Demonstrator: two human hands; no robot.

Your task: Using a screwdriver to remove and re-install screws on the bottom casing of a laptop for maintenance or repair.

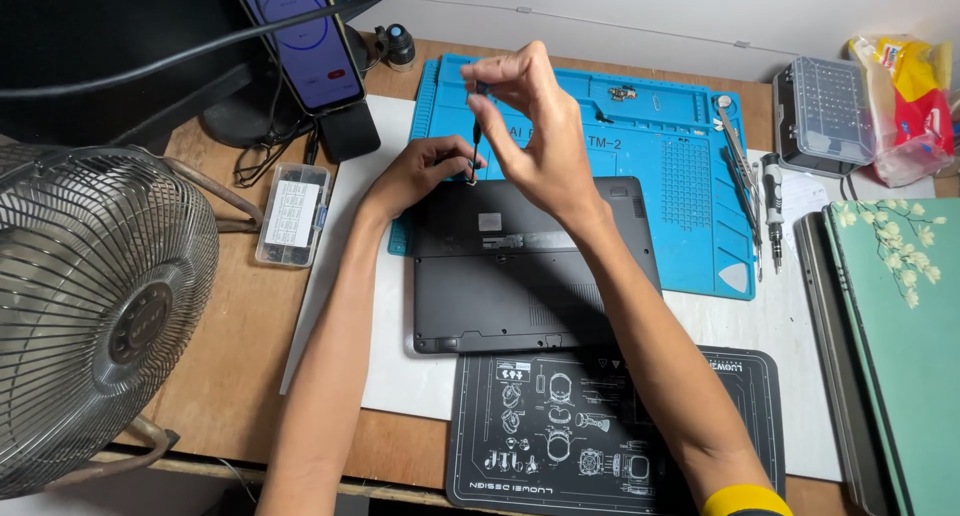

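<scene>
A black laptop (530,276) lies bottom side up on a blue work mat (690,176). My right hand (535,126) holds a thin dark screwdriver (476,136) upright, pinching its top, with the tip on the laptop's far left corner. My left hand (425,171) rests at that same corner, fingers touching the lower shaft of the screwdriver and steadying it.
A black printed mat (700,376) lies in front of the laptop. A metal fan (90,316) stands at left, a small parts box (292,214) beside it, a phone (300,36) on a stand behind. At right lie tweezers (738,161), a driver handle (772,201), a bit case (825,111) and a closed laptop with a green cover (900,346).
</scene>
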